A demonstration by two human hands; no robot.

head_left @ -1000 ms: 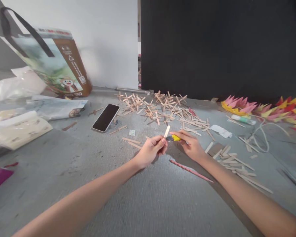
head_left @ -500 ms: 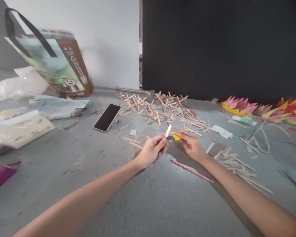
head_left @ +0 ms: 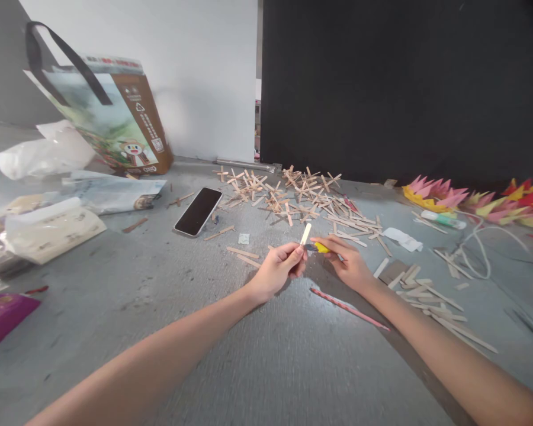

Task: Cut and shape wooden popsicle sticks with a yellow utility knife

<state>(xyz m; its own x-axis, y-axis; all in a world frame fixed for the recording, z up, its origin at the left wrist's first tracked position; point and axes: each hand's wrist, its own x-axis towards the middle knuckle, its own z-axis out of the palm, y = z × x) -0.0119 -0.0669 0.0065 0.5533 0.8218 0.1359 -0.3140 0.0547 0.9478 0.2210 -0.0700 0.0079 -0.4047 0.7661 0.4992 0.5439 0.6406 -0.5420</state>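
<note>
You are pinching a flat wooden stick (head_left: pixel 306 233) in your left hand (head_left: pixel 279 269), over the middle of the worktop (head_left: pixel 275 367), and its pale end is poking up past your thumb. Your right hand (head_left: pixel 347 263) is gripping a little yellow tool (head_left: pixel 323 247), with its dark end lying right by the stick; I can't tell if they are touching. The stick is probably feeling light, stiff and dry, not slippery, but being thin it could snap or split, so low down, by your thumb, is looking like a good place to hold it. Nearer you, a pink striped rod (head_left: pixel 350 309) is lying. Toward the right edge, loose sticks (head_left: pixel 433 297) are sitting in a small heap. Farther out, a big stick pile (head_left: pixel 288 198) is spreading near the far edge, with a phone (head_left: pixel 198 212) lying left of it.
</note>
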